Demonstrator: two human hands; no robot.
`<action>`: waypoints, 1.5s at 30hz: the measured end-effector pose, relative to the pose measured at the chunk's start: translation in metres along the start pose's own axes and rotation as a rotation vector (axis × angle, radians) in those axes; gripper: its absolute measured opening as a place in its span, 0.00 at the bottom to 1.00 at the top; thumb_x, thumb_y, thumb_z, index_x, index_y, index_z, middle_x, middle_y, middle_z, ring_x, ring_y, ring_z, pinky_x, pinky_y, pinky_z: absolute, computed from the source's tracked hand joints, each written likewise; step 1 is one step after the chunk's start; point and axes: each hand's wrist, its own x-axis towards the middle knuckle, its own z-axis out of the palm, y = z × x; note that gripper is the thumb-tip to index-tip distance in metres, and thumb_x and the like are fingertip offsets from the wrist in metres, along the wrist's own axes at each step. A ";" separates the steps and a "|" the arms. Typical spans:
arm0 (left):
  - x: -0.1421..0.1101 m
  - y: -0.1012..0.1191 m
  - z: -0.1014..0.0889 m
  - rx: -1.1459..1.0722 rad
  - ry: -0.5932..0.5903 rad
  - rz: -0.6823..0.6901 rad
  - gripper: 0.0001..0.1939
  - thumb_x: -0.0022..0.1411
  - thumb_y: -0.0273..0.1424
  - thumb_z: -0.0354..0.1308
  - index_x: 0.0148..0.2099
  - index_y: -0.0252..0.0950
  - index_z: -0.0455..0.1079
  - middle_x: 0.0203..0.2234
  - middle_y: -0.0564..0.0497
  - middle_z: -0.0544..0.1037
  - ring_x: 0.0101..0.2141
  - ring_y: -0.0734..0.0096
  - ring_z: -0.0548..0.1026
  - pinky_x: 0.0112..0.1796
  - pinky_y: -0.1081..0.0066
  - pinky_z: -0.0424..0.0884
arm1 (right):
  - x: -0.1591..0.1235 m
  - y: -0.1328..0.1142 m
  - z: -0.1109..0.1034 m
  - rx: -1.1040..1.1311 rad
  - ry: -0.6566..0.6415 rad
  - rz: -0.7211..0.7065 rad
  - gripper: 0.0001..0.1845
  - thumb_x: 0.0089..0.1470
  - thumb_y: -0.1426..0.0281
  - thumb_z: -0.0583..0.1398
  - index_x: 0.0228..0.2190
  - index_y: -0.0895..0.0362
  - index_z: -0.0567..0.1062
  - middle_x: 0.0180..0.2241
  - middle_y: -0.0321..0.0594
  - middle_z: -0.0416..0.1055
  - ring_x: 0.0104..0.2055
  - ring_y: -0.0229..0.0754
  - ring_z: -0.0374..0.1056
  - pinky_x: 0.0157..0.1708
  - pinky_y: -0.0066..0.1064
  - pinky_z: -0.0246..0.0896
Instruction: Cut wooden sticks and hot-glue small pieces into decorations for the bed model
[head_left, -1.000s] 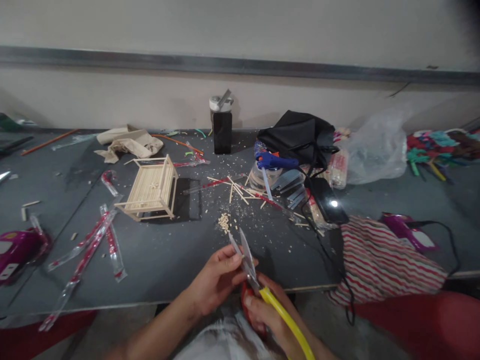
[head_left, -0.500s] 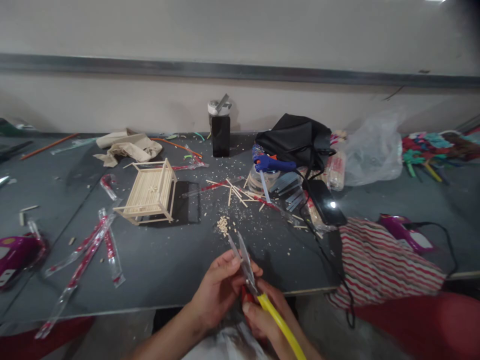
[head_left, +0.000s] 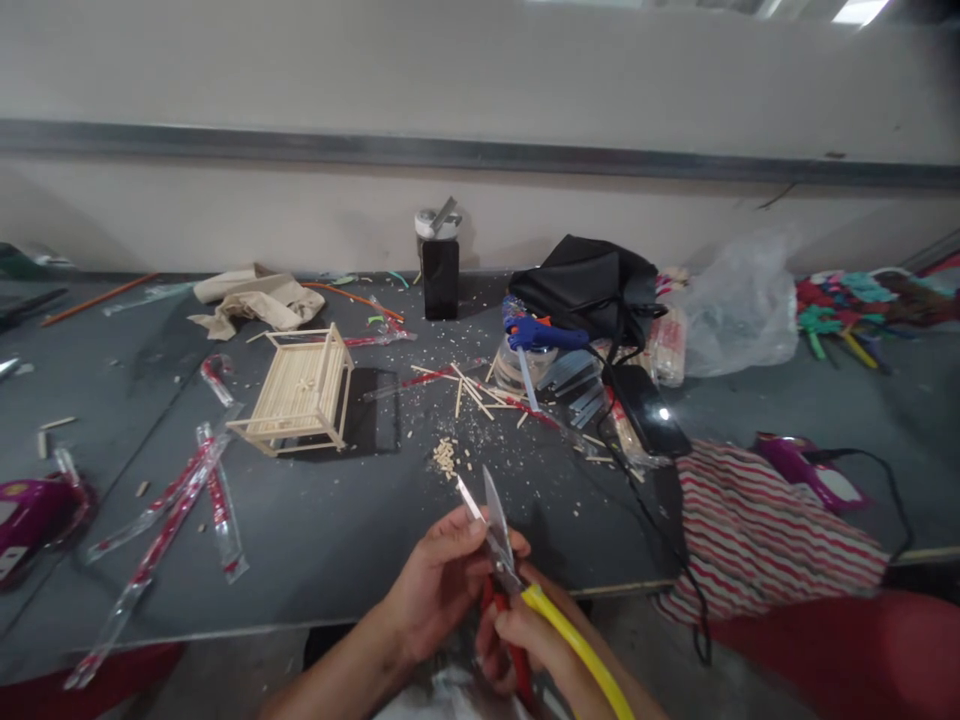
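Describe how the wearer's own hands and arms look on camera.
The left hand and right hand are ungloved. The visible forearms show no sleeves, cables or clear markings. No watch or ring can be made out. Some pale, blurred clothing shows at the bottom edge.

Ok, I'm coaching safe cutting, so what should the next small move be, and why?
I'd probably ease the left hand back slightly before closing the scissors: the right hand holds them with the blades parted, and the left thumb is right by one blade.
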 end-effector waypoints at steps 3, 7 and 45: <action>-0.003 -0.001 0.000 -0.024 0.010 0.001 0.06 0.59 0.29 0.59 0.39 0.31 0.72 0.34 0.41 0.81 0.37 0.63 0.79 0.41 0.66 0.71 | 0.001 0.002 -0.003 -0.072 -0.053 -0.011 0.18 0.52 0.55 0.59 0.30 0.58 0.68 0.23 0.37 0.70 0.22 0.36 0.65 0.22 0.27 0.59; -0.004 -0.003 0.004 -0.043 0.080 0.008 0.06 0.58 0.29 0.60 0.38 0.32 0.71 0.33 0.42 0.81 0.34 0.67 0.78 0.38 0.70 0.71 | 0.002 0.006 0.002 0.121 -0.083 0.013 0.19 0.49 0.55 0.61 0.36 0.55 0.65 0.17 0.24 0.55 0.16 0.29 0.48 0.16 0.21 0.48; 0.004 0.035 -0.003 0.390 0.208 0.200 0.09 0.60 0.31 0.59 0.40 0.30 0.74 0.36 0.39 0.81 0.39 0.58 0.78 0.41 0.63 0.73 | 0.003 -0.014 -0.016 0.124 0.123 -0.036 0.34 0.48 0.52 0.63 0.52 0.57 0.65 0.15 0.20 0.53 0.12 0.27 0.44 0.10 0.20 0.48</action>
